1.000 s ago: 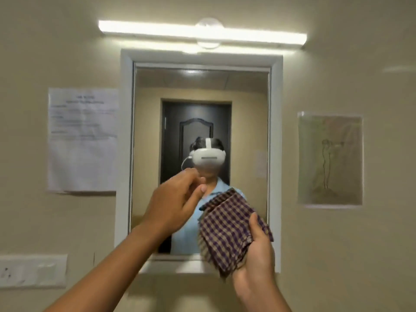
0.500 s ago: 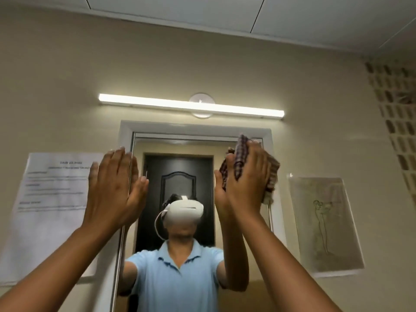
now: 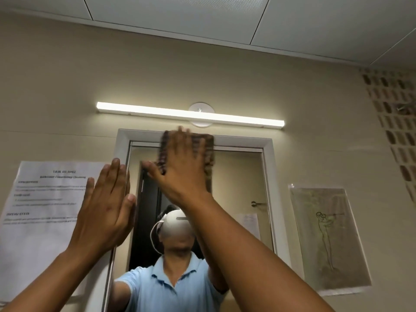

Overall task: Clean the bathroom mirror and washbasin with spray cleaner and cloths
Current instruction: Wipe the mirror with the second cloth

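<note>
Seemingly soft and light, the blurred cloth (image 3: pixel 208 147) suits flat-palm pressure at its middle from the spread right hand (image 3: pixel 182 170) on the mirror (image 3: pixel 236 188); left hand (image 3: pixel 105 208) flat, empty.

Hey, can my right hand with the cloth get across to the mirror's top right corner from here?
Probably yes. The right hand presses the dark checked cloth flat at the top middle of the white-framed wall mirror, and the glass from there to that corner looks bare, with nothing in the way.
</note>
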`<state>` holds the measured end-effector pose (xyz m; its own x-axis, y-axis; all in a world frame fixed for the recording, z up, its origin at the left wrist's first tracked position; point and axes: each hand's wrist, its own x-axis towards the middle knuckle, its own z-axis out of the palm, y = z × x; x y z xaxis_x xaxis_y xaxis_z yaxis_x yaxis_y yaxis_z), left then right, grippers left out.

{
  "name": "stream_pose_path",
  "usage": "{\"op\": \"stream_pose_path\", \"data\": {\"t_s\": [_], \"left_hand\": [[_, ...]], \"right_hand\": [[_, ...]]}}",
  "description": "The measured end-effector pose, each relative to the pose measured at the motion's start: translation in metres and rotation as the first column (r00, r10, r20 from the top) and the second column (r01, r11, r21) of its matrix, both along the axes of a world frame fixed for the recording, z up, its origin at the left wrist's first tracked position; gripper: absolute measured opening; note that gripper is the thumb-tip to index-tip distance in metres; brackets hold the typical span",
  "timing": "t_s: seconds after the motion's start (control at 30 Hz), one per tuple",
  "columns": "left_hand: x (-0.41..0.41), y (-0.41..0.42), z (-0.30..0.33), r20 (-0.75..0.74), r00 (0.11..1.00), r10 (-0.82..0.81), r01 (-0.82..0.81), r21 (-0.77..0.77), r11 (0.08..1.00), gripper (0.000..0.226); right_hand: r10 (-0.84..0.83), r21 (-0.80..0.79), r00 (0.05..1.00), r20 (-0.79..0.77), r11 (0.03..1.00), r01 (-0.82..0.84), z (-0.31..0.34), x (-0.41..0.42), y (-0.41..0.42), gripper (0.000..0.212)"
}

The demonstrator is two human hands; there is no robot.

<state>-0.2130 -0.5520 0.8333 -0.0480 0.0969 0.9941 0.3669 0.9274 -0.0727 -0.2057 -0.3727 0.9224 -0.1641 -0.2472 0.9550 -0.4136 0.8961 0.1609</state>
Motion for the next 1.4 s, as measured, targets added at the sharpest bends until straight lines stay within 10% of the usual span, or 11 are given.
{"op": "stream_pose_path", "data": {"t_s": [0.2, 0.57, 0.9, 1.13, 1.4], "left_hand": [[-0.025, -0.011, 0.003, 0.009, 1.000, 0.000, 0.000, 0.005, 1.000, 0.065], [0.006, 0.011, -0.004, 0.003, 0.988, -0.155, 0.153, 0.125, 0.980, 0.069], [0.008, 0.007, -0.006, -0.055, 0.944, -0.327, 0.328, 0.286, 0.900, 0.066], [0.008, 0.005, -0.007, -0.074, 0.958, -0.278, 0.287, 0.281, 0.916, 0.063], [0.006, 0.007, -0.006, -0.056, 0.953, -0.297, 0.300, 0.304, 0.904, 0.062]], "right_hand": [[-0.069, 0.209, 0.996, -0.062, 0.975, 0.081, 0.002, -0.004, 0.045, 0.080], [-0.186, -0.432, 0.982, -0.025, 0.888, 0.157, -0.025, -0.025, 0.122, 0.089], [-0.074, 0.141, 0.992, -0.101, 0.986, 0.088, -0.005, -0.012, -0.043, 0.081], [-0.049, 0.271, 0.992, -0.118, 0.959, 0.080, -0.016, -0.010, -0.037, 0.074], [-0.096, -0.124, 0.992, -0.076, 0.988, 0.086, -0.037, -0.018, 0.098, 0.072]]}}
